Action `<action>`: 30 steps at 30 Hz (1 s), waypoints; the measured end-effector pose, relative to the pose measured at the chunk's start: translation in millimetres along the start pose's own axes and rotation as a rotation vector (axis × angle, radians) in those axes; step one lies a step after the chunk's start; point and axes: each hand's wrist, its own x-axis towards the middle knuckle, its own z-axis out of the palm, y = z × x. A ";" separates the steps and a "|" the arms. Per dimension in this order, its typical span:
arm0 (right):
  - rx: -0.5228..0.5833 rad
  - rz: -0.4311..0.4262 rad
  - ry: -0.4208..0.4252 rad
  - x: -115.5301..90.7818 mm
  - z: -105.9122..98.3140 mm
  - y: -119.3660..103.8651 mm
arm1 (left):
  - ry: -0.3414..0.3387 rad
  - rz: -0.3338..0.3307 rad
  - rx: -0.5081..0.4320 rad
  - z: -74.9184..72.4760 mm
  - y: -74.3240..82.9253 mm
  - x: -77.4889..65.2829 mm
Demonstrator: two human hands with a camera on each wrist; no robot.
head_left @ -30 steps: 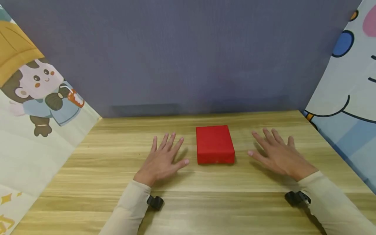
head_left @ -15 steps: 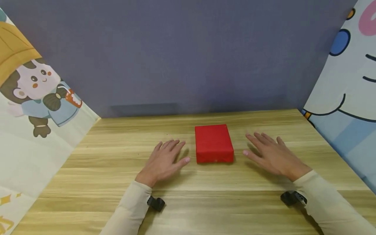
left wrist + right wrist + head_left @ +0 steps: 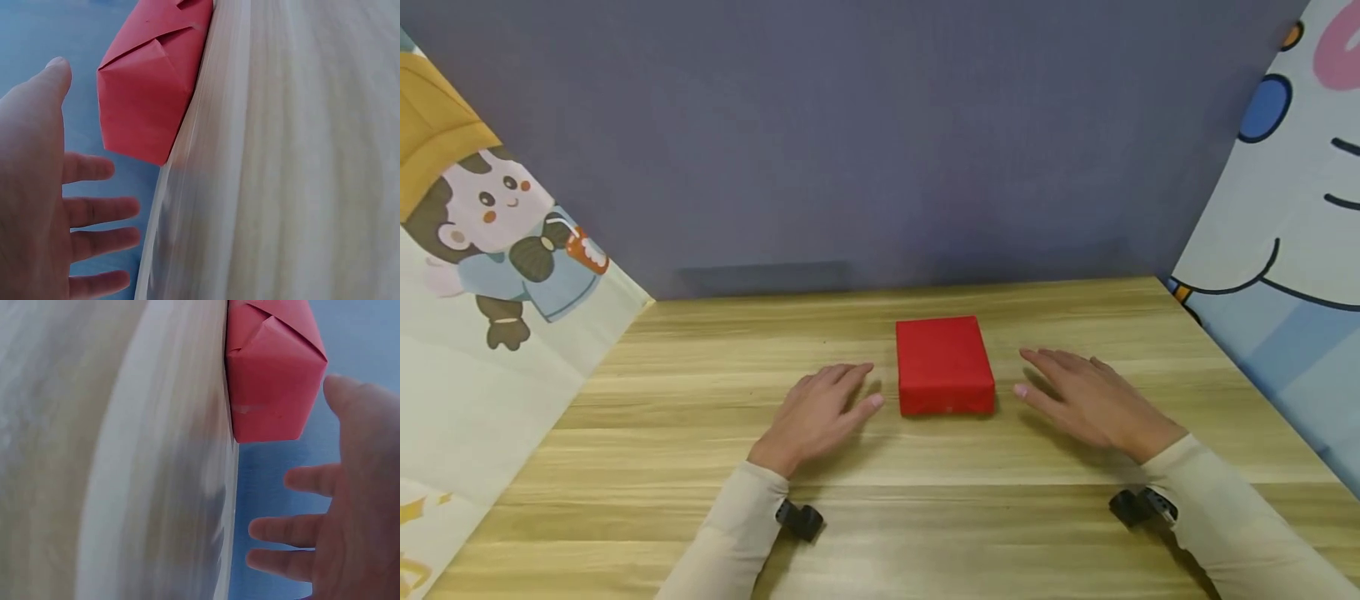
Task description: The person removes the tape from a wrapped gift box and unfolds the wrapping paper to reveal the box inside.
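A box wrapped in red paper (image 3: 943, 362) lies on the wooden table between my two hands. Folded paper flaps show on its end faces in both wrist views, on the red box (image 3: 147, 94) and again on the box (image 3: 275, 381). My left hand (image 3: 816, 417) hovers just left of it, thumb and fingers relaxed and apart from the box. On the other side my right hand (image 3: 1090, 404) is held over the table, its thumb pointing at the box across a small gap. Neither hand holds anything.
The wood-grain table (image 3: 925, 533) runs back to a dark grey-blue panel (image 3: 880, 150). Cartoon-printed sheets stand at both sides, a left sheet (image 3: 512, 400) and a right sheet (image 3: 1247, 242). Each wrist wears a small black camera, such as the left one (image 3: 800, 520).
Both hands' fingers have bent downward from a spread pose. My right hand has moved left, closer to the box, while the left has stayed nearly in place. The box rests where it was.
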 end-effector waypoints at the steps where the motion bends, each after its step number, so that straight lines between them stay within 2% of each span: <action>1: 0.000 -0.004 0.000 0.3 0.2 1.2 | 0.000 -0.007 -0.005 0.9 1.1 1.6; 6: 0.043 0.003 -0.018 1.9 0.7 8.1 | -0.015 -0.034 -0.041 5.7 6.0 10.7; 12: 0.345 0.052 -0.062 14.4 -0.9 6.5 | -0.005 -0.066 -0.052 8.6 7.4 23.3; 14: 0.409 0.056 -0.069 19.3 -1.9 4.9 | -0.006 -0.082 -0.060 9.1 8.7 27.1; 20: 0.403 0.061 -0.066 28.1 -2.2 8.9 | -0.027 -0.125 -0.114 9.5 18.6 37.0; 30: 0.416 0.045 -0.095 52.1 2.6 13.2 | -0.075 -0.178 -0.124 9.1 24.8 48.8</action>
